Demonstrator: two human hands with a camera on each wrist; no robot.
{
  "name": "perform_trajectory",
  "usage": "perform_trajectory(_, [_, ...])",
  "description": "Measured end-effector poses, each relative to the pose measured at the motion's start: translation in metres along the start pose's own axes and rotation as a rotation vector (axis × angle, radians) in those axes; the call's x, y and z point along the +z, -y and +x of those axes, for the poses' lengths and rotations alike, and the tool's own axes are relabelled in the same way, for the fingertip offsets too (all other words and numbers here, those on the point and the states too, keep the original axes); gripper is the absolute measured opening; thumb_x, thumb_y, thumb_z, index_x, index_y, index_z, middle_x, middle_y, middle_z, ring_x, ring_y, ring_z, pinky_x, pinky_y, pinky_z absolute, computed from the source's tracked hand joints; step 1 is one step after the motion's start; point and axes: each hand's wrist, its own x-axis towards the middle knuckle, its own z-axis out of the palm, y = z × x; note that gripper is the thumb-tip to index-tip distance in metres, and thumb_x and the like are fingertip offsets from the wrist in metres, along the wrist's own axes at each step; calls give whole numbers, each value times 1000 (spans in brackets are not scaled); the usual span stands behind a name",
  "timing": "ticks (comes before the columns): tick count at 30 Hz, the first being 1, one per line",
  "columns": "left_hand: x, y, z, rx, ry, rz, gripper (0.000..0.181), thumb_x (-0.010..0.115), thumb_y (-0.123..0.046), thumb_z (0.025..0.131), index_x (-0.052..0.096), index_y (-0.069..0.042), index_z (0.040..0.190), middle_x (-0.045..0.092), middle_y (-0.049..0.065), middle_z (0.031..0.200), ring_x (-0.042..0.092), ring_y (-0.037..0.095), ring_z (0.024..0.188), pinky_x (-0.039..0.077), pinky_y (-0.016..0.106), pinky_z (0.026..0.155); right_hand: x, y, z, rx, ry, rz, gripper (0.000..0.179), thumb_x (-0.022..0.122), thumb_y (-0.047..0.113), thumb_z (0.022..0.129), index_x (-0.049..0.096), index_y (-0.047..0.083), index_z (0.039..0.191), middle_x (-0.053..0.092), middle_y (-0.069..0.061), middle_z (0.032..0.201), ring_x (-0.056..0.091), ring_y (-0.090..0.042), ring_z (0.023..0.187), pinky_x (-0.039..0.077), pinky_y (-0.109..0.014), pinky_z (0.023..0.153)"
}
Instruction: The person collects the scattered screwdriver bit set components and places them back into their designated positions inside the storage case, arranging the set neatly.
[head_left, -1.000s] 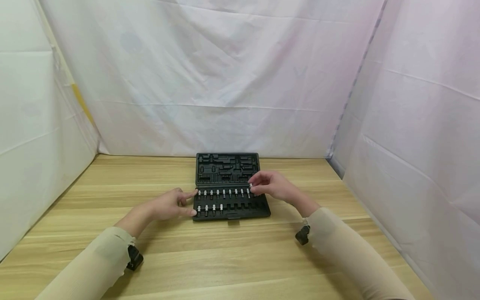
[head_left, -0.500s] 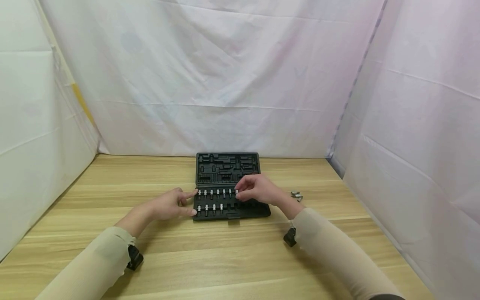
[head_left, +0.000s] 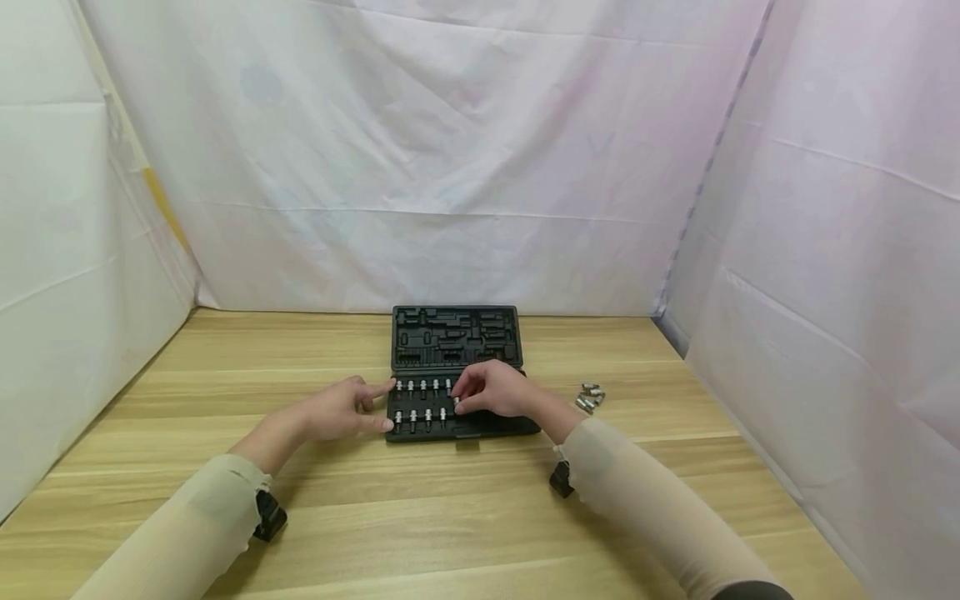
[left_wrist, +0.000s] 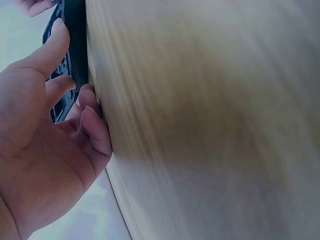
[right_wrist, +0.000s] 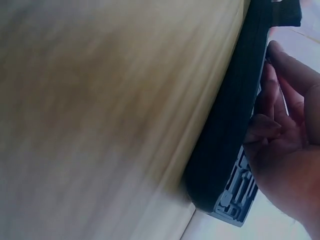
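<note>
A black socket case (head_left: 459,433) lies with its lid (head_left: 456,337) folded back on the wooden table. Silver-headed bit sockets (head_left: 423,386) stand in two rows at the left of its lower half. My left hand (head_left: 337,408) rests at the case's left side, thumb on the front corner and index finger near the back row, other fingers curled beneath. My right hand (head_left: 498,390) reaches over the tray and pinches a small bit socket (head_left: 457,402) between thumb and fingers. It hides the right part of the tray. In the right wrist view, the fingers (right_wrist: 287,65) overlap the case's edge.
Several loose bit sockets (head_left: 590,395) lie in a small pile on the table (head_left: 420,517), right of the case. White cloth (head_left: 420,167) hangs behind the table and along both sides.
My right hand has moved left along the back row, which now shows fewer bit sockets. A loose pile shows on the table at right. My left hand has stayed put.
</note>
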Motion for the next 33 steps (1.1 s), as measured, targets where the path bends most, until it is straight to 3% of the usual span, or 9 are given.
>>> perform_trajectory(22, [1, 1, 1, 4, -6, 1, 87, 82, -40, 98, 41, -11, 169, 55, 13, 110, 53, 23, 93, 50, 36, 79, 0, -1, -3, -20, 61, -65, 14, 85, 24, 99, 82, 18, 111, 76, 5, 99, 68, -10, 91, 57, -28, 82])
perform_trajectory(33, [1, 3, 2, 13, 2, -8, 86, 82, -39, 99, 40, -10, 169, 55, 14, 110, 53, 23, 93, 50, 37, 79, -2, -6, 1, -18, 55, -36, 25, 82, 32, 101, 80, 24, 125, 74, 3, 97, 65, -14, 84, 51, -32, 78])
